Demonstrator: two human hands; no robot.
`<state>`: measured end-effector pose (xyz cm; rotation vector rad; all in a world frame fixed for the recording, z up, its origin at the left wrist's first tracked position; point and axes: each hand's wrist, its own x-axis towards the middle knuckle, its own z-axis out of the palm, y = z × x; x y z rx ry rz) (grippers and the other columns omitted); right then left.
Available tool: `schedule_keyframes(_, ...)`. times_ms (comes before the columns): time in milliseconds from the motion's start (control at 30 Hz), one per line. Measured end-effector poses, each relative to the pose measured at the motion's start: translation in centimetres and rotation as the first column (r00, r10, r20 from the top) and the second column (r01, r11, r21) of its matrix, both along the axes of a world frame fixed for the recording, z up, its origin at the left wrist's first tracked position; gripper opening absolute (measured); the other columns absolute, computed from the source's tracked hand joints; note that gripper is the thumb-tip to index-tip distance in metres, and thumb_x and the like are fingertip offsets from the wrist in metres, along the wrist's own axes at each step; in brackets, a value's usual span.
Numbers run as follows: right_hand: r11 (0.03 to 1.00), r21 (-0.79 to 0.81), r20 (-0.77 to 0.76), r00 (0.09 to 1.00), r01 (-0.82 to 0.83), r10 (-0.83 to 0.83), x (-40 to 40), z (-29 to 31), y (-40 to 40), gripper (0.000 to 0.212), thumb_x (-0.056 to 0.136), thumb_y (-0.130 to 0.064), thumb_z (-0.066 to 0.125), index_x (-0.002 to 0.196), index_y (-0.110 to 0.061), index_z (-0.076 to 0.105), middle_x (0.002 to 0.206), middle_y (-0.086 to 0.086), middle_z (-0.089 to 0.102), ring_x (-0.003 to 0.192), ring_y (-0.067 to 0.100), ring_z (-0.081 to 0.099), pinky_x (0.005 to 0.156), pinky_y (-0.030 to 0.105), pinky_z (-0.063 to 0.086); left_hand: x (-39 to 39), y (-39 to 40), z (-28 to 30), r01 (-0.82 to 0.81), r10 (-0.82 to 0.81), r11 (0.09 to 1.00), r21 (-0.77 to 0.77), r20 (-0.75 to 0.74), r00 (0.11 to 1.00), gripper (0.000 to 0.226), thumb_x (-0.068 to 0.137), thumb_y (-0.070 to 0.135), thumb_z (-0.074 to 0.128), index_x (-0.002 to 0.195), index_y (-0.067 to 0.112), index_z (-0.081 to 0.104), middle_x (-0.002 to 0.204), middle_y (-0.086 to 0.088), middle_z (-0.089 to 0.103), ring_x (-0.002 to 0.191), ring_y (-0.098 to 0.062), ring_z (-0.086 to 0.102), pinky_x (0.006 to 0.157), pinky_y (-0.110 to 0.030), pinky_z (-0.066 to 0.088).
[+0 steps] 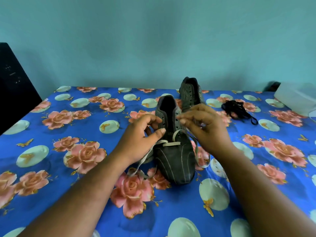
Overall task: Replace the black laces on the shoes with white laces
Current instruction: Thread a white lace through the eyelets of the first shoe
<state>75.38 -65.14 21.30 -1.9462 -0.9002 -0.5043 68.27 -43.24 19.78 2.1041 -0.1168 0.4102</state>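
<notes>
L hand (145, 128): centre frame, fingers curled on the near shoe's L eyelet flap, looks to pinch the white lace there; grasping, tho the exact pinch is partly hidden.
R hand (203, 122): just R of centre, fingertips pinched together over the R eyelet row, prob. holding the other lace end; blurred, can't tell for sure.
White lace (171, 143): flat, soft, limp. Runs across the lowest eyelets, one tail trails lower L over the bedsheet, other down the shoe's R side. Light, no stiffness; take it right at the tip, that's the only bit that'll push thru a hole.
Near shoe (174, 159): dark, striped, toe toward bottom of frame. Light, upper looks soft, flaps will fold under pressure, so steady the flap beside the eyelet.
Far shoe (190, 93): upper centre-R, no lace visible, waits its turn.
Black laces (238, 111): loose heap, R of the far shoe, already out.
Bedsheet (68, 168): blue floral, soft base; shoe may slide or tip when lace gets tugged.
</notes>
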Motion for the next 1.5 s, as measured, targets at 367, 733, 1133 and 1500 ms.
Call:
schedule_keyframes(367, 0.921, -0.326, -0.061, 0.977, -0.212, 0.203, -1.7, 0.4, -1.2, 0.010, 0.094, -0.028, 0.070, 0.097, -0.022, 0.076, 0.086, -0.010, 0.069, 0.079, 0.014, 0.064, 0.067, 0.039, 0.051, -0.5, -0.9, -0.2, -0.056, 0.049, 0.998, -0.031, -0.191, 0.980, 0.076, 0.066, 0.065, 0.069, 0.134, 0.036, 0.048, 0.120, 0.022, 0.043, 0.095, -0.011, 0.057, 0.088, -0.025, 0.048)
schedule_keyframes(733, 0.831, -0.551, -0.172, 0.985, -0.074, -0.027, -2.3, 5.7, 0.7, 0.010, 0.088, -0.030, 0.074, 0.079, -0.030, 0.077, 0.065, -0.019, 0.067, 0.062, 0.004, 0.061, 0.059, 0.025, 0.047, -0.7, 0.4, 0.6, 0.098, -0.129, 0.988, -0.117, -0.307, 0.943, 0.094, 0.070, 0.034, 0.092, 0.146, 0.033, 0.037, 0.144, 0.007, 0.034, 0.113, -0.014, 0.058, 0.083, -0.012, 0.043)
schedule_keyframes(1133, 0.644, -0.763, -0.165, 0.980, -0.054, -0.113, -1.7, 4.3, 2.6, 0.006, 0.082, -0.029, 0.071, 0.081, -0.027, 0.077, 0.076, -0.011, 0.071, 0.074, 0.006, 0.066, 0.071, 0.033, 0.058, -0.5, 0.7, -0.1, 0.097, -0.118, 0.991, -0.090, -0.277, 0.954, 0.091, 0.071, 0.035, 0.092, 0.144, 0.035, 0.037, 0.142, 0.009, 0.038, 0.111, -0.010, 0.059, 0.084, -0.010, 0.044)
schedule_keyframes(1500, 0.869, -0.444, -0.409, 0.912, -0.217, 0.019, -1.1, 1.9, 2.0, 0.013, 0.087, -0.019, 0.074, 0.077, -0.026, 0.078, 0.069, -0.010, 0.071, 0.063, 0.003, 0.064, 0.062, 0.018, 0.050, -0.6, 1.6, 0.7, 0.043, -0.039, 0.999, 0.034, -0.103, 0.994, 0.034, 0.083, 0.024, 0.083, 0.112, 0.040, 0.072, 0.110, 0.021, 0.071, 0.087, -0.002, 0.069, 0.086, -0.039, 0.058)
